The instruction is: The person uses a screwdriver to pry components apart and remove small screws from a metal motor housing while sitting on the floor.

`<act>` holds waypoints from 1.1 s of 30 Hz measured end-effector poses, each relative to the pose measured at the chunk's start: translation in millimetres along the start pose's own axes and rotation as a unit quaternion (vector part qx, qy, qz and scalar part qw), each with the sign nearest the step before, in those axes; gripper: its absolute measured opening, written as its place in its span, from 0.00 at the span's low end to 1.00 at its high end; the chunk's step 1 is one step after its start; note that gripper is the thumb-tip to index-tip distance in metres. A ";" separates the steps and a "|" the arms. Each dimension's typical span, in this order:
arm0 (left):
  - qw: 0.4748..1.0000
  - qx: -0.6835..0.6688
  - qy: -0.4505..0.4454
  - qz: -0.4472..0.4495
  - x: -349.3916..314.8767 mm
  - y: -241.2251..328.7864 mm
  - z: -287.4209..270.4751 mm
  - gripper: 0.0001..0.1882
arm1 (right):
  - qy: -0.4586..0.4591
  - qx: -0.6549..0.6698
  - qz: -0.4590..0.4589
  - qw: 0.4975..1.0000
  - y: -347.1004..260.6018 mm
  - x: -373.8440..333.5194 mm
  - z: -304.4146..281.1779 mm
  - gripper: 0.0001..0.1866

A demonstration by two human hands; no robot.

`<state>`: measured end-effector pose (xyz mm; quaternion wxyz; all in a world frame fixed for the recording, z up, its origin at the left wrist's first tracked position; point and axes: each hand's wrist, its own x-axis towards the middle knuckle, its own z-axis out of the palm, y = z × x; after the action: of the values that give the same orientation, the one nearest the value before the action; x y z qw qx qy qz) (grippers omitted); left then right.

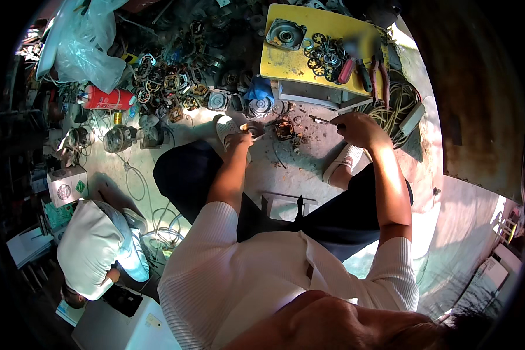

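Observation:
I sit low, looking down past my white ribbed top and dark trousers to a concrete floor. My left hand point(242, 137) reaches forward by my white shoe point(227, 128) and grips a small brown-and-metal part point(254, 128). My right hand point(357, 129) is closed on a thin metal tool point(324, 119) whose tip points left. A small rusty motor core point(284, 129) lies on the floor between my hands.
A yellow board point(286, 61) ahead carries a grey motor housing point(285, 34), several gears and red-handled pliers point(372, 71). Many motor stators litter the floor at upper left beside a red canister point(107, 99). Another person in white point(99, 248) crouches at lower left. Coiled cable point(394, 102) lies right.

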<state>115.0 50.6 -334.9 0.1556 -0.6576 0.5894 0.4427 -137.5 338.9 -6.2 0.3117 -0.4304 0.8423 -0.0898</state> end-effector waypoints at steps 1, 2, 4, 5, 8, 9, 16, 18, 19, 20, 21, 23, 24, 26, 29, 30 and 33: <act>0.990 -0.122 -0.037 -0.054 18.7 3.6 0.4 0.27 | 0.002 -0.009 -0.001 1.000 3.0 1.1 2.4 0.17; 0.987 -0.151 -0.029 -0.055 36.0 4.8 -4.7 0.27 | -0.002 -0.001 0.012 1.000 3.0 2.5 2.1 0.17; 0.968 -0.249 0.007 -0.040 72.7 -3.7 -29.2 0.28 | -0.002 0.003 -0.002 1.000 1.6 6.7 3.7 0.17; 0.964 -0.264 -0.012 -0.023 49.2 41.3 1.0 0.30 | -0.001 -0.008 0.044 0.999 18.3 4.8 8.3 0.17; 0.940 -0.338 0.031 -0.026 70.0 40.8 -22.6 0.34 | -0.009 -0.004 0.018 1.000 11.0 9.9 8.3 0.18; 0.944 -0.314 -0.072 -0.068 70.3 43.5 -27.5 0.35 | -0.006 -0.006 0.016 1.000 13.4 9.9 10.0 0.18; 0.977 -0.199 -0.075 0.026 51.2 43.6 0.9 0.21 | -0.049 -0.020 -0.023 0.998 10.9 11.4 4.0 0.18; 0.972 -0.233 -0.021 0.035 28.4 66.0 -15.8 0.20 | -0.110 0.041 -0.048 0.992 1.5 13.3 -9.8 0.20; 0.945 -0.289 0.087 0.126 44.5 67.4 -12.9 0.19 | -0.141 0.071 -0.063 0.986 -3.8 12.2 -18.3 0.21; 0.913 -0.307 0.163 0.215 23.3 92.0 -8.9 0.19 | -0.140 0.097 -0.086 0.982 -4.7 5.9 -29.6 0.23; 0.866 -0.324 0.228 0.305 -16.4 132.5 -7.0 0.19 | -0.118 0.147 -0.091 0.978 2.0 -2.2 -36.8 0.22; 0.779 -0.413 0.249 0.400 -72.9 180.1 -36.6 0.20 | -0.084 0.246 -0.144 0.955 1.4 -9.8 -48.1 0.21; 0.760 -0.398 0.255 0.446 -97.2 198.3 -50.1 0.21 | -0.090 0.303 -0.129 0.940 -4.9 -16.8 -60.6 0.21; 0.718 -0.328 0.281 0.546 -149.3 229.7 -69.4 0.24 | -0.044 0.396 -0.153 0.904 -4.5 -21.8 -67.5 0.21; 0.744 -0.123 0.261 0.603 -204.7 257.9 -74.5 0.50 | 0.074 0.492 -0.164 0.852 2.0 -18.5 -68.7 0.22; 0.771 -0.042 0.277 0.572 -213.0 263.8 -68.1 0.54 | 0.095 0.512 -0.131 0.844 4.6 -17.0 -68.3 0.22; 0.807 0.093 0.279 0.512 -228.1 278.9 -55.0 0.61 | 0.178 0.543 -0.083 0.816 10.6 -9.4 -68.1 0.22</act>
<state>-98.0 84.4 -41.0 -0.2044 -0.3377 0.8970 0.1991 -181.5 344.8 47.3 0.3303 -0.2362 0.6589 -0.6333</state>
